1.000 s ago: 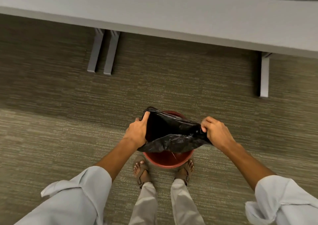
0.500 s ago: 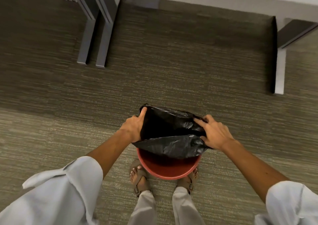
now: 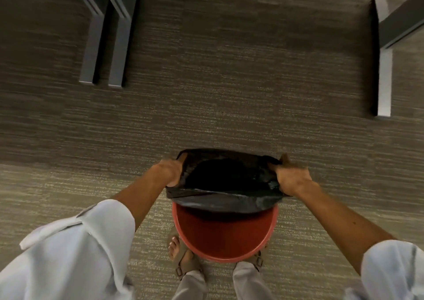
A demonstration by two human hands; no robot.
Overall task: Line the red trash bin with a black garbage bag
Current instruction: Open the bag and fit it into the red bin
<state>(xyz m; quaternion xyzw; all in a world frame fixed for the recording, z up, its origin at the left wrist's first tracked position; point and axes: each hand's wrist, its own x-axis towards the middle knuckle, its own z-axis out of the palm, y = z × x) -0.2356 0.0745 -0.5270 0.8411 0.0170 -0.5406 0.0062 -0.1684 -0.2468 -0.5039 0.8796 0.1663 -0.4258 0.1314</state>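
A: nearest first; sandalled feet (image 3: pixel 183 259) on the carpet (image 3: pixel 229 116), toes right against the near wall of the red trash bin (image 3: pixel 223 235); bin upright, near half of its mouth still bare.

B: bag?

A: black garbage bag (image 3: pixel 226 180) is held over the far half of the bin; mouth spread into a wide oval, long axis left-right, same span as the bin or a bit wider; near lip sags across the middle of the bin opening, far lip lies past where the far rim should be; far rim itself is hidden under the plastic, so can't say if the lip is hooked on it.

B: hands?

A: left hand (image 3: pixel 168 170) closed on the bag's left edge, thumb up along the far corner; right hand (image 3: pixel 292 179) closed on the right edge, pinching a bunched fold; both grip plastic only, no clear contact with the bin; some motion blur on the fingers.

B: which is nearer the bin?

A: about level, one each side; bare rim lies toward the body from both; my guess is the near lip must come back and down over it.

B: beyond?

A: just carpet, then grey metal desk legs (image 3: pixel 103 47) far left and one (image 3: pixel 384 70) far right; well apart from the work.
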